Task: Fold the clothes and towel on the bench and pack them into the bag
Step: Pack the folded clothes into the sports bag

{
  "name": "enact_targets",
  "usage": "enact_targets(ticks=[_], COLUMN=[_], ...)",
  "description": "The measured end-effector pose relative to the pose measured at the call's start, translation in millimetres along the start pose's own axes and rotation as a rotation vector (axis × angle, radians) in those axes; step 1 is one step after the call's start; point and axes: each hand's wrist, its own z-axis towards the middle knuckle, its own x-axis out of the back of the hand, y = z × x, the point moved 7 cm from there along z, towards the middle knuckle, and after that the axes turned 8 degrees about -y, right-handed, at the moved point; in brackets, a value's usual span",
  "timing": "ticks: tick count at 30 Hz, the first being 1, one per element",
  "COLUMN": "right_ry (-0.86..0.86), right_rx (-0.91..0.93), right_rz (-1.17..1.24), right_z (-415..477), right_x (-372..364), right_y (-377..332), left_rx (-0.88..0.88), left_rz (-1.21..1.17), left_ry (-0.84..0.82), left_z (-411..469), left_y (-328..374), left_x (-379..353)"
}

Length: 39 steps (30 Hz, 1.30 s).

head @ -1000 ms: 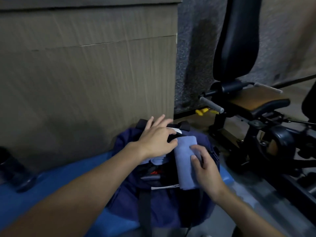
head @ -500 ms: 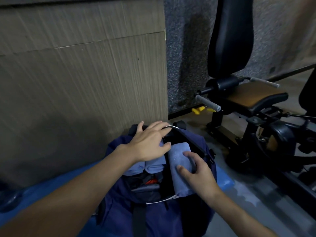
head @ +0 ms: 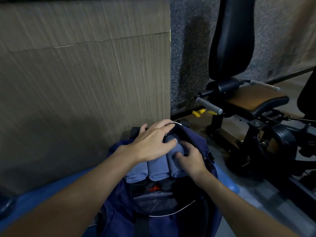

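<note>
A navy bag (head: 201,144) lies open on the blue bench (head: 42,202), its mouth facing me. Three rolled blue-grey cloths (head: 157,168) sit side by side inside the opening. My left hand (head: 153,142) lies flat with spread fingers over the far ends of the rolls and the bag's upper rim. My right hand (head: 189,158) has its fingers curled round the rightmost roll (head: 176,170), pushing it down against the bag's right wall. Darker items and something red (head: 154,188) show deeper in the bag.
A wood-grain wall (head: 85,82) stands close behind the bag. A black exercise machine (head: 248,106) with a padded seat and grey handle fills the right side. A dark round object (head: 6,205) rests on the bench at far left.
The third roll has gone from lying on the bag's edge down into the opening beside the other two. My right hand followed it in; my left hand stayed on top.
</note>
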Motion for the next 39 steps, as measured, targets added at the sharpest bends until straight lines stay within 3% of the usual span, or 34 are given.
enact_targets(ticks=[5, 10, 15, 22, 28, 33, 39], right_ry=[0.024, -0.015, 0.026, -0.065, 0.051, -0.151, -0.223], right_rx=[0.039, -0.054, 0.043, -0.094, 0.200, 0.199, 0.155], right_rz=[0.010, -0.086, -0.090, -0.267, -0.533, -0.518, -0.375], right_z=[5, 14, 13, 23, 8, 21, 28], right_x=[-2, -4, -8, -15, -10, -26, -28], right_y=[-2, 8, -4, 12, -15, 10, 26], left_rx=[-0.025, -0.027, -0.035, -0.057, -0.084, -0.105, -0.128], left_rz=[-0.022, -0.023, -0.090, -0.128, -0.098, -0.063, -0.080], left_ry=[0.012, -0.007, 0.043, 0.060, 0.059, 0.054, 0.041], left_z=[-1, 0, 0, 0, -3, -6, -3], left_y=[-2, -2, -3, -7, -8, -9, -8], left_x=[1, 0, 6, 6, 5, 2, -3])
